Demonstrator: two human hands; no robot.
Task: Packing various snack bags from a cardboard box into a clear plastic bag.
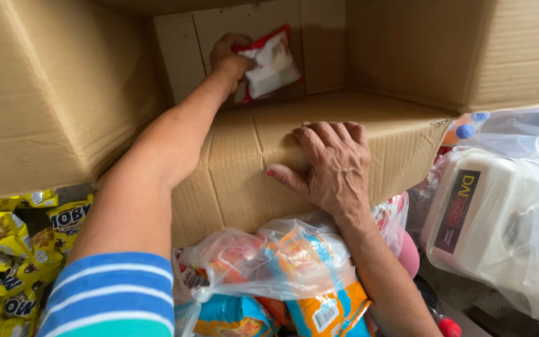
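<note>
Head camera, looking down: a person in a blue-striped sleeve [110,293] is reaching deep into an open cardboard box [51,93] that is filling the upper half of the frame. The left hand [229,59], at top centre, is closing its fingers around one edge of a small red-and-white snack packet [269,62], which is lying against the box's far inner wall. The right hand [332,165], at centre, is holding nothing; it is lying flat and spread, palm down, bracing on the folded near flap of the box [244,181]. The packet is looking light, soft and crinkly, likely slippery film with breakable contents, so a gentle pinch at a sealed edge or corner would seem the safest hold. Along the bottom centre, a clear plastic bag of orange and blue packets [282,274] is sitting just in front of the box. Yellow snack packets [7,249] are crowding the lower left, and a white jug wrapped in clear plastic [488,218] is resting at the right.
</note>
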